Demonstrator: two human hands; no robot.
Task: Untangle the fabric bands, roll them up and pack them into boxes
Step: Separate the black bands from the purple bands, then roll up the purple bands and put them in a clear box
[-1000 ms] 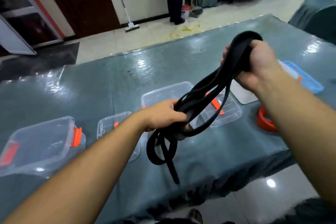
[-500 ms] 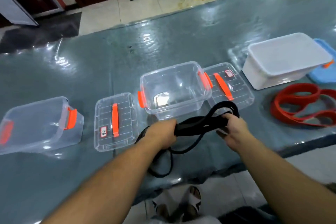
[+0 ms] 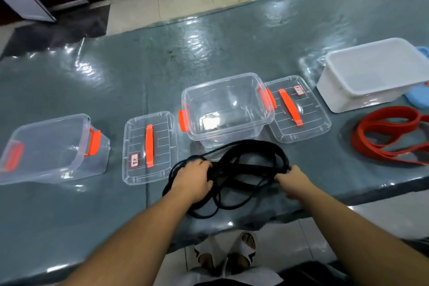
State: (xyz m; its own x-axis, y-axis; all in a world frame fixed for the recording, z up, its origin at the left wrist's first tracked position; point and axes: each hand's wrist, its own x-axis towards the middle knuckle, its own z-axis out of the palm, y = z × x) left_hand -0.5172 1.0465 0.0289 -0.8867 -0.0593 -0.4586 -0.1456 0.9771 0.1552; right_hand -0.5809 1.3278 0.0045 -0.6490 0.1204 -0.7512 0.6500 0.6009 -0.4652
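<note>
Both hands grip the tangled black fabric band [image 3: 243,176] flat on the grey table [image 3: 139,72], left hand [image 3: 193,179], right hand [image 3: 291,180]: spread loops apart, find one free loop before rolling.

The black band [image 3: 246,169] is no longer hanging in the air between raised hands — it is now lying spread in loose loops on the table [image 3: 92,204]. The left hand [image 3: 195,179] and right hand [image 3: 291,180] are coming down with it — pressing its two sides.
</note>
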